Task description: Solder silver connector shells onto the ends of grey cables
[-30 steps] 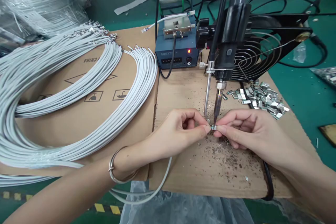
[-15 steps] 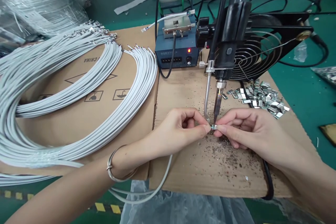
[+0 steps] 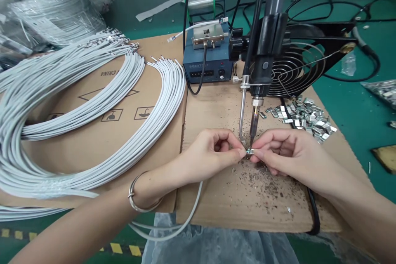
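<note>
Bundles of grey cables (image 3: 93, 103) fan across the cardboard (image 3: 216, 198). The left hand (image 3: 213, 154) pinches a cable end, the right hand (image 3: 287, 154) a small metal terminal (image 3: 250, 151), meeting beneath the soldering iron tip (image 3: 253, 126); loose terminals (image 3: 305, 117) lie beyond.

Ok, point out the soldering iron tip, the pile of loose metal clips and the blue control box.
soldering iron tip (image 3: 253, 126), head view, on the dark lower shaft.
pile of loose metal clips (image 3: 305, 116), head view, middle of the heap.
blue control box (image 3: 206, 66), head view, on its front panel.
</note>
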`<action>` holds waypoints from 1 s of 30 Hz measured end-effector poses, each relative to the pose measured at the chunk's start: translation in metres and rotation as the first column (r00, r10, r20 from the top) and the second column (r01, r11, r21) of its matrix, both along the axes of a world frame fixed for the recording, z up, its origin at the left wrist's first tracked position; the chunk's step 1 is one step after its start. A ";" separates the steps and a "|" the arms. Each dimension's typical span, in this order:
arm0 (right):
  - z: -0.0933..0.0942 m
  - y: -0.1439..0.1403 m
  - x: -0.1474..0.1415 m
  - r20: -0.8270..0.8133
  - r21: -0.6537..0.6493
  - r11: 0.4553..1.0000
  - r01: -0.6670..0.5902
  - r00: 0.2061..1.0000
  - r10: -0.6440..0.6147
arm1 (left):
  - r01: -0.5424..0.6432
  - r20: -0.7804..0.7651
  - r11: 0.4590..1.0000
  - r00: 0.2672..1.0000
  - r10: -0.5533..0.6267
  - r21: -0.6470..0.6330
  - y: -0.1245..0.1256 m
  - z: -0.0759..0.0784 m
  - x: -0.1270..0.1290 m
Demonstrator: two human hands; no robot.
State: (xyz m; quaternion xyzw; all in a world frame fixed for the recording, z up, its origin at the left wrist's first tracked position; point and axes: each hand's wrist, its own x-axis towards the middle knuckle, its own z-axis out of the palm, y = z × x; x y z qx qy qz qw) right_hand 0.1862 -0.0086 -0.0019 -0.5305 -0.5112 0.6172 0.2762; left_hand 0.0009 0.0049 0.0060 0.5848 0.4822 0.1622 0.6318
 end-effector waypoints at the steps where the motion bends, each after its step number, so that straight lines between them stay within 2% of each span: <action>1: 0.000 0.000 0.000 0.012 0.008 1.000 0.004 1.000 -0.004 | -0.005 0.004 1.000 1.000 0.005 0.004 0.000 0.000 0.000; 5: -0.001 0.000 -0.002 0.023 -0.004 1.000 0.015 1.000 -0.015 | -0.011 0.017 0.999 1.000 0.010 0.035 -0.002 -0.003 0.001; 14: 0.001 0.004 0.000 -0.009 -0.148 0.988 -0.038 0.999 0.038 | -0.013 0.012 0.990 1.000 0.011 0.143 -0.006 -0.008 0.000; 30: 0.002 0.005 -0.001 -0.015 -0.151 0.986 -0.068 0.998 0.067 | -0.012 0.008 0.980 1.000 0.011 0.199 -0.009 -0.014 -0.002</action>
